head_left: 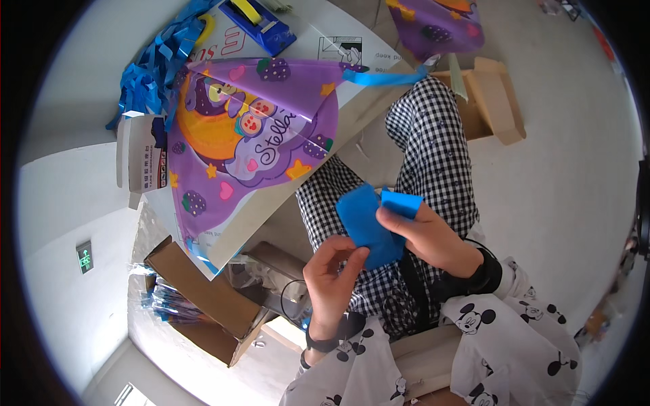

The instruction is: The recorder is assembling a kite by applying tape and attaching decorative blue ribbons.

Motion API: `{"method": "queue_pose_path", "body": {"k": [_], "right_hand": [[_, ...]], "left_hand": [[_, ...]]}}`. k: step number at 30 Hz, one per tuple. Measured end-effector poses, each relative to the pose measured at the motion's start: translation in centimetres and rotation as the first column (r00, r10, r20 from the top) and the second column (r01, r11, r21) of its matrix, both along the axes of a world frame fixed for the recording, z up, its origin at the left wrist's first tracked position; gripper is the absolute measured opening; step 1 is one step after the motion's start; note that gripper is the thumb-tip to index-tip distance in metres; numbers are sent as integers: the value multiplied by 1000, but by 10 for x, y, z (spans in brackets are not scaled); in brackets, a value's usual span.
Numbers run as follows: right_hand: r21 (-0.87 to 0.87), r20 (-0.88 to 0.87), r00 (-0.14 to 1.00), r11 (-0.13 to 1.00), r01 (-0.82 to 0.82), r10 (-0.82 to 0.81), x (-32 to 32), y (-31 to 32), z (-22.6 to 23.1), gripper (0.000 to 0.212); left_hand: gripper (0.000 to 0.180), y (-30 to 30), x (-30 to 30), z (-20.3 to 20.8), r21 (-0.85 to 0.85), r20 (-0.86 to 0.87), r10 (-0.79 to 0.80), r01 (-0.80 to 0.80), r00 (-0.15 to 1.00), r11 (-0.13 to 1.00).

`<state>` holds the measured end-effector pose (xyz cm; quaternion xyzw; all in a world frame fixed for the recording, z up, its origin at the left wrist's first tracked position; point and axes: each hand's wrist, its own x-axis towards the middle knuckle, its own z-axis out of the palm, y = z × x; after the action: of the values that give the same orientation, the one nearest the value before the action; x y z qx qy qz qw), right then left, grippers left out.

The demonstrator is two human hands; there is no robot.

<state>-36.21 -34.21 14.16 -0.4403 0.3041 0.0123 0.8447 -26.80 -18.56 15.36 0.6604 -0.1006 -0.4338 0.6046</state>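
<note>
Above my lap I hold a folded blue strip of thin material (365,220) in both hands. My left hand (332,271) pinches its lower left edge between thumb and fingers. My right hand (437,240) grips its right side, with the thumb on top and a blue end sticking out above. Ahead and to the left, a purple kite-like printed sheet (264,145) with a cartoon moon, stars and hearts lies on the table. A blue ribbon (382,78) runs from its right corner towards my knee.
A tangle of blue ribbons (159,68) and a blue tape dispenser (261,27) are at the table's far side. A small box (145,152) stands at its left. Open cardboard boxes (210,291) (497,101) sit lower left and right. Another purple printed sheet (437,27) hangs at the top.
</note>
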Motion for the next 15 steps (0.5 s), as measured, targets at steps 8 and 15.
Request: {"method": "queue_pose_path", "body": {"k": [8, 15], "right_hand": [[617, -80, 985, 769, 169, -152, 7, -3, -22, 49], [337, 202, 979, 937, -96, 27, 7, 9, -17, 37]], "left_hand": [[11, -7, 8, -1, -152, -57, 39, -47, 998, 987], [15, -15, 6, -1, 184, 190, -59, 24, 980, 983]]}}
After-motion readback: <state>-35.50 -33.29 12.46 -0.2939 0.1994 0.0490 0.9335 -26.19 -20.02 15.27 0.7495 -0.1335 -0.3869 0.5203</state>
